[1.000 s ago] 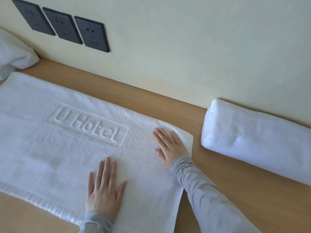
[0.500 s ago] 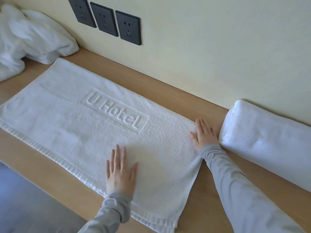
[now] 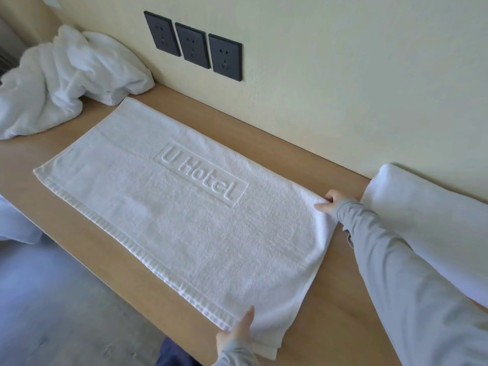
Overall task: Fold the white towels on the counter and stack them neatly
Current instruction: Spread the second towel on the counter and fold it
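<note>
left hand pinches the near right corner of the flat towel, thumb on top, fingers hidden under the edge. flat towel is spread on the counter, "U Hotel" emboss up. right hand has fingers curled on the far right corner, clamping it. folded towel just right, by the wall. crumpled towels far left, wall sockets behind.

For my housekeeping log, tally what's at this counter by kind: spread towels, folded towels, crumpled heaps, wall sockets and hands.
Spread towel: 1
Folded towel: 1
Crumpled heap: 1, towels within uncountable
Wall sockets: 3
Hands: 2, left hand and right hand, each with a grip on a corner of the Spread towel
Total: 8
</note>
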A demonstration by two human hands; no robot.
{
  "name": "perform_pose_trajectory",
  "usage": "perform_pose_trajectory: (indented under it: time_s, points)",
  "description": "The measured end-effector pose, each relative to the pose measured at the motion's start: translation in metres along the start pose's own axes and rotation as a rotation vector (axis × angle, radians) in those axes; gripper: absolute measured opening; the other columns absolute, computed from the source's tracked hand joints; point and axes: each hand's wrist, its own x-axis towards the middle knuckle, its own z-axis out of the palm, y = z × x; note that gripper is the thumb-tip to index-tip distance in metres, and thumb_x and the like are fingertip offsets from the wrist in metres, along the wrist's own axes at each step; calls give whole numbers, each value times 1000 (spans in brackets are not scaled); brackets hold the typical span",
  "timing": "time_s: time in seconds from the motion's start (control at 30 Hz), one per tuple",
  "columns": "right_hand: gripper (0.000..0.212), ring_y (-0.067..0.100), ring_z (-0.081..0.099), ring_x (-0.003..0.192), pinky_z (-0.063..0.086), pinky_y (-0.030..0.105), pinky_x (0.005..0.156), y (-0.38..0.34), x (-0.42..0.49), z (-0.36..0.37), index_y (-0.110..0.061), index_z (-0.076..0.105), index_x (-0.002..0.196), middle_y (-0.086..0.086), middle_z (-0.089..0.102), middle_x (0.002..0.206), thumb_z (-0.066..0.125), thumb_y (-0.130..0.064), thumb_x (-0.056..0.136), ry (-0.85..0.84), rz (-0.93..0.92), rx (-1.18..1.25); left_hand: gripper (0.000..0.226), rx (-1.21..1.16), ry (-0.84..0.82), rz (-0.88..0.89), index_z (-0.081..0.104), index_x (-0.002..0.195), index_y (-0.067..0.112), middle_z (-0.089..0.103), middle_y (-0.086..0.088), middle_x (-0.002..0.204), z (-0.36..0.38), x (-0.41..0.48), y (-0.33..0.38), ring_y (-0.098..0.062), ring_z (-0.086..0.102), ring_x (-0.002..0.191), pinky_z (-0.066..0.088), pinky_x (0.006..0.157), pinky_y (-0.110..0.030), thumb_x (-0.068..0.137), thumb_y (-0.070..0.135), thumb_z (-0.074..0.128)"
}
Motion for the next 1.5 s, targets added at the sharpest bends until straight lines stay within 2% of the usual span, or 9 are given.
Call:
perform_pose_trajectory:
  time_s: [0.3, 0.57, 0.67, 0.8, 0.97, 1.13, 1.2, 1.3, 1.5]
  points:
    - [44, 26, 54, 104, 42, 34, 92, 4, -2, -13, -7, 54, 117, 9, 55, 110, 72, -23, 81, 13, -67, 285, 21, -42, -94, 99, 64, 77, -7, 66, -17, 81, -14, -25, -9, -31, 61, 71, 43, 57, -31, 67, -1, 80]
    - [26, 15, 53, 100, 41, 25, 92, -41, -20, -42, -13, 62, 97, 1, 62, 103, 70, 2, 77, 166, -378, 634, 43, 24, -185, 349, 63, 104, -13, 67, -23, 100, -56, -49, 55, -29, 60, 76, 44, 64, -28, 67, 1, 81]
    - [21, 10, 58, 78, 45, 4, 65, -79, -33, -53, -17, 63, 74, -1, 65, 81, 70, 2, 76, 234, -436, 818, 30, -42, -304, 466, 61, 116, 6, 66, 4, 104, -78, -56, 89, -5, 65, 79, 48, 69, -19, 86, 10, 66]
    - [15, 1, 59, 57, 49, 12, 52, -139, -44, -64, -15, 62, 70, -7, 65, 63, 69, -8, 81, 307, -472, 990, 23, -194, -486, 487, 64, 112, 0, 72, -1, 97, -106, -60, 140, 1, 69, 67, 50, 54, -11, 90, 3, 56]
    - [34, 18, 66, 58, 59, 27, 59, -216, -48, -79, -5, 70, 63, 7, 66, 59, 49, 7, 88, 51, -464, 1407, 21, -328, -543, 586, 71, 87, -2, 71, -14, 71, -137, -47, 199, -19, 68, 56, 56, 50, -23, 84, 13, 57]
    - [27, 9, 65, 72, 50, 13, 77, -294, -47, -64, -8, 65, 96, 8, 65, 86, 67, 10, 76, 274, -559, 822, 34, -88, -533, 686, 74, 87, -1, 56, -15, 64, -182, -28, 262, -19, 52, 55, 48, 49, -19, 53, -7, 76]
    - [22, 1, 61, 67, 44, 3, 71, -332, -46, -60, -11, 67, 91, 5, 66, 82, 73, 2, 74, 427, -570, 621, 18, -10, -425, 714, 68, 57, 8, 44, -10, 47, -193, -17, 292, -17, 36, 39, 31, 37, -16, 62, 6, 85]
    - [11, -8, 56, 57, 36, -4, 58, -392, -38, -54, -5, 68, 87, 3, 61, 73, 69, -2, 77, 600, -604, 448, 47, 27, -241, 902, 45, 41, 11, 26, -2, 47, -208, 12, 336, -12, 24, 41, 17, 39, -16, 75, 19, 77]
    - [15, 34, 52, 93, 43, 40, 83, -515, 8, -24, -5, 67, 95, 1, 59, 76, 67, -10, 81, 656, -587, 164, 52, 48, -22, 1122, 38, 38, 9, 29, 7, 54, -240, 67, 414, -2, 35, 49, 24, 48, -8, 72, 7, 78]
